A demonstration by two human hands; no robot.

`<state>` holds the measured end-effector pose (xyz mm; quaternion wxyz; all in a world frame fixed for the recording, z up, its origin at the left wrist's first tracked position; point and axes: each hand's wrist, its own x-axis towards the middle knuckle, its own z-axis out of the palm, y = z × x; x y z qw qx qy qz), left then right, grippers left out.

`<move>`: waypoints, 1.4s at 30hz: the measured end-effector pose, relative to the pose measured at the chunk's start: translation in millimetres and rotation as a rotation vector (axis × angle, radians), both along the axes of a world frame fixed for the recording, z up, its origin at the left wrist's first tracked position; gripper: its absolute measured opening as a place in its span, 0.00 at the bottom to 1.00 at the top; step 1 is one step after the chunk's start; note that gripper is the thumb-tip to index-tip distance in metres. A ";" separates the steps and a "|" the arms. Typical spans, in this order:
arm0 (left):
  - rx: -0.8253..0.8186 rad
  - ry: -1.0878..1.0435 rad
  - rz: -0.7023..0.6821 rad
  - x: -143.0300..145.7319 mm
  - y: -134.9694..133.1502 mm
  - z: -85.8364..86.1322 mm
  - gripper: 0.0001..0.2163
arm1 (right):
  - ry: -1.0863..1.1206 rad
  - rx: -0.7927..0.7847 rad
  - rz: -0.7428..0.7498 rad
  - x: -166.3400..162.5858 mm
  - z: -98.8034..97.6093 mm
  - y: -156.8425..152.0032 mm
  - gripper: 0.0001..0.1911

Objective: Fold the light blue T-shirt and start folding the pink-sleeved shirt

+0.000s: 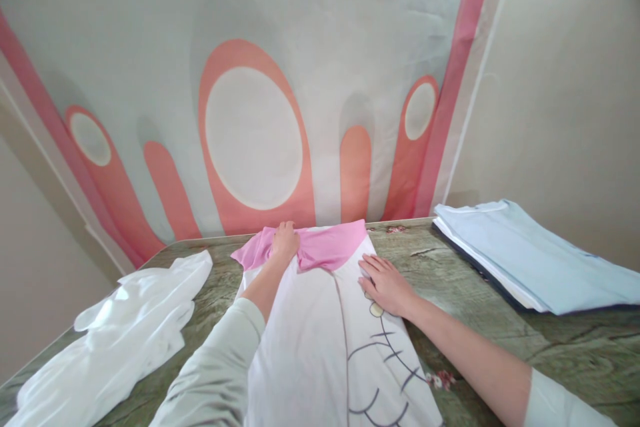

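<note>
A white T-shirt (295, 347) with pink fabric across its far end lies on the table in front of me. Black line drawings run down its right side, and its near end goes past the bottom of the view. My left hand (285, 241) is on the pink part at the far end, its fingers curled and closed on the cloth, which wrinkles beside the thumb. Against the shirt's right edge, my right hand (386, 285) rests flat, palm down, with the fingers stretched out.
On the left lies a crumpled white garment (125, 340). A stack of folded clothes (540, 253), light blue on top, sits at the right. The wood-patterned table (465, 340) ends at a wall with a pink-and-grey printed sheet (330, 33).
</note>
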<state>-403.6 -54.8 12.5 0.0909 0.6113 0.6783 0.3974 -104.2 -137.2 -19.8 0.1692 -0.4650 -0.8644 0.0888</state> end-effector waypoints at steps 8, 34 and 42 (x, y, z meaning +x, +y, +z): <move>-0.243 0.390 -0.358 23.7 -20.2 -19.8 0.20 | -0.100 -0.092 -0.014 2.9 5.7 -2.7 0.33; -0.184 0.498 -0.319 136.0 54.8 -21.1 0.15 | -0.174 -0.075 -0.228 -12.1 -10.5 94.1 0.37; -0.207 0.416 -0.232 156.2 77.6 -11.5 0.10 | -0.154 -0.048 -0.221 -12.4 -9.8 95.0 0.38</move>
